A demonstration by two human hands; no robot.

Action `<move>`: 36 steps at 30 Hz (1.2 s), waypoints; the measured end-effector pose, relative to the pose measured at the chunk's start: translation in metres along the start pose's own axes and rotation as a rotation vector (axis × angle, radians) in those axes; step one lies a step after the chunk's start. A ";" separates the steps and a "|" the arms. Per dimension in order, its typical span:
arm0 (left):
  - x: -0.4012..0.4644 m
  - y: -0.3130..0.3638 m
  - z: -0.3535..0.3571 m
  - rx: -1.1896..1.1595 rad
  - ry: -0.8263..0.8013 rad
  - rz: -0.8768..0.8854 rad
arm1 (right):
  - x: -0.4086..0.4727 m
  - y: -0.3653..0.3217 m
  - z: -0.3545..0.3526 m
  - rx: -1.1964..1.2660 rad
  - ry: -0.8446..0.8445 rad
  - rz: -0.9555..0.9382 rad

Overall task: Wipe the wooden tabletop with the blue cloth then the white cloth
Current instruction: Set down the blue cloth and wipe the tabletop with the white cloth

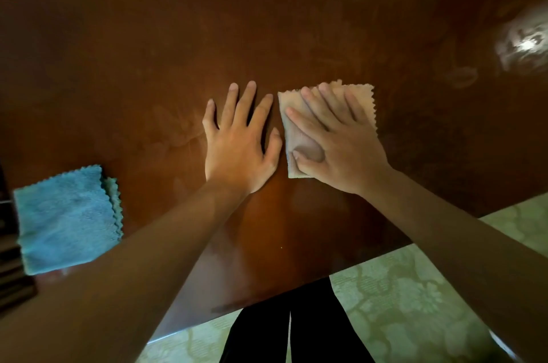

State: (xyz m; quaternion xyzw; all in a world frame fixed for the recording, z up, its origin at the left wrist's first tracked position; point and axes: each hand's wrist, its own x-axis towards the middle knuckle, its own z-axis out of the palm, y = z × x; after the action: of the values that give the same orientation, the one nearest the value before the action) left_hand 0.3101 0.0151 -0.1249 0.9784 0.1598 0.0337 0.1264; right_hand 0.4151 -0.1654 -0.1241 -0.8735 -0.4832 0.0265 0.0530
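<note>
A: Where is the white cloth [360, 101]?

B: Folded, flat on the wooden surface [148, 51], under the right hand [338, 143]. That grip is spread, fingers straight, pressing down. The left hand [240, 140] lies flat on bare wood just beside it, holding nothing.

A: And the blue cloth [65, 220]?

B: Folded, well to the left near the edge, untouched.

A: How will the white one handle?

B: Light, soft and limp, I judge; it may bunch or slide. A flat palm over the middle suits it best.

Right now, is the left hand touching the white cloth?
Apart. The head view shows bare tabletop between left hand and white cloth.
</note>
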 end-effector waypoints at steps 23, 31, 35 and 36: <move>0.000 0.003 -0.003 -0.009 0.009 -0.010 | -0.027 -0.010 0.001 -0.009 -0.002 0.095; 0.001 0.003 -0.003 -0.016 0.023 -0.010 | -0.037 -0.011 0.002 0.005 0.003 0.077; 0.000 0.003 -0.004 -0.007 0.011 -0.012 | 0.012 0.004 -0.003 -0.034 -0.027 0.084; 0.000 0.003 -0.004 -0.006 0.008 -0.012 | 0.019 0.005 -0.004 -0.041 -0.043 0.086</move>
State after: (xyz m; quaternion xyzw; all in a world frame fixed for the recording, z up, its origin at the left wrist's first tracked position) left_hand 0.3108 0.0131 -0.1205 0.9769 0.1662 0.0371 0.1288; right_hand 0.4303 -0.1521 -0.1204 -0.8936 -0.4466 0.0378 0.0233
